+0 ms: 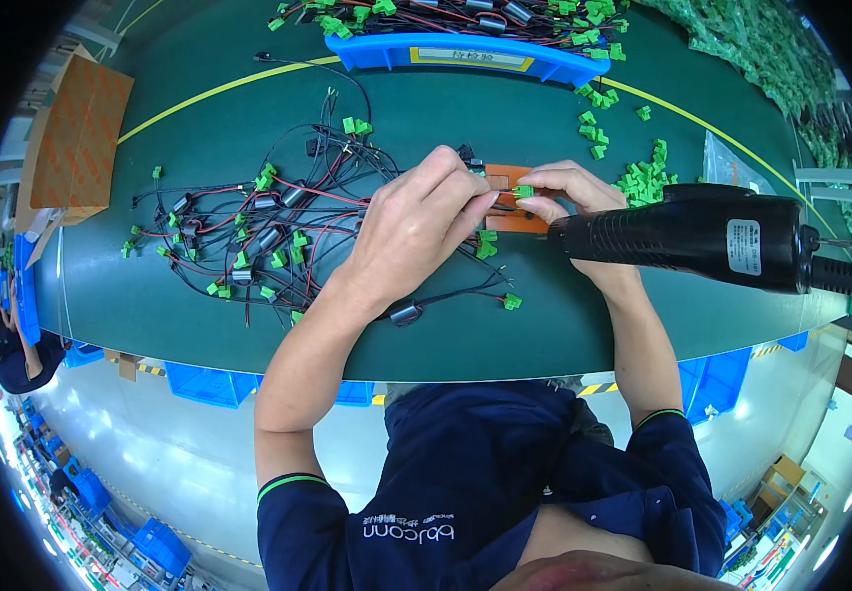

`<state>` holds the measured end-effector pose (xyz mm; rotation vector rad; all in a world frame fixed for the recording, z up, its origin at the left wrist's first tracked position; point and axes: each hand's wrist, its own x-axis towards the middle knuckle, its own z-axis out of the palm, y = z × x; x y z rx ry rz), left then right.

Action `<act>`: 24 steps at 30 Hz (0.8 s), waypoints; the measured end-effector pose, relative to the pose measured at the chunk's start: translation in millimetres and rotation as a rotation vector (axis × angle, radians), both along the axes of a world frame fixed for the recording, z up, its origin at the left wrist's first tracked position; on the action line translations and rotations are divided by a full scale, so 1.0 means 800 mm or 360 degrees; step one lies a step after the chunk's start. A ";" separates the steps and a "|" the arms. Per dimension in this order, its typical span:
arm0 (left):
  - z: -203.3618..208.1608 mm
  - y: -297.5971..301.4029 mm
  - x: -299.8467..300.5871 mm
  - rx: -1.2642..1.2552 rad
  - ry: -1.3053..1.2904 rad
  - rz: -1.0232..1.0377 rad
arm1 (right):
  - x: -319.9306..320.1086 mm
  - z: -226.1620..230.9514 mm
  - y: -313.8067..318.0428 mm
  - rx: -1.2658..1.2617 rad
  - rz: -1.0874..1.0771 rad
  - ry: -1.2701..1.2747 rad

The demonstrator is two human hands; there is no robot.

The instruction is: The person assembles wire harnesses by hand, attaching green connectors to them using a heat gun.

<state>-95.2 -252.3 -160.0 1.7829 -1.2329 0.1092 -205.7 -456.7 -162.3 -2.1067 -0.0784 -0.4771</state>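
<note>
My right hand [576, 192] pinches a small green terminal connector [523, 192] between thumb and fingertips, above an orange block [515, 225] on the table. Just left of it, my left hand [424, 222] is closed, thumb against fingers, at the block's left side; what it grips is hidden. Black and red cables run beneath that hand from a loose pile of wire harnesses [266, 236] with green connectors and dark cylinders. A black electric screwdriver [682, 241] lies across the view in front of my right hand and wrist, its tip end close to the block.
At the far side, a blue bin [465, 54] holds more harnesses. Loose green connectors [648, 179] are heaped to the right, beside a clear plastic bag [731, 163]. A cardboard box [81, 138] stands at the left. Green bubble wrap [751, 49] lies at the far right.
</note>
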 end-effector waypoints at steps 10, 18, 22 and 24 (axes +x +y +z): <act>0.003 -0.001 -0.002 0.0022 -0.0182 0.0012 | 0.000 0.001 0.001 0.0063 0.0035 0.0012; 0.001 -0.003 -0.007 0.0165 -0.0039 0.0039 | 0.000 0.004 -0.001 -0.0093 0.0101 -0.0077; 0.002 0.001 -0.010 0.0379 0.0155 0.0103 | 0.000 0.005 0.007 -0.0148 0.0039 -0.0062; 0.005 0.002 -0.009 0.0394 0.0200 0.0115 | -0.001 0.007 0.011 -0.0075 0.0027 0.0059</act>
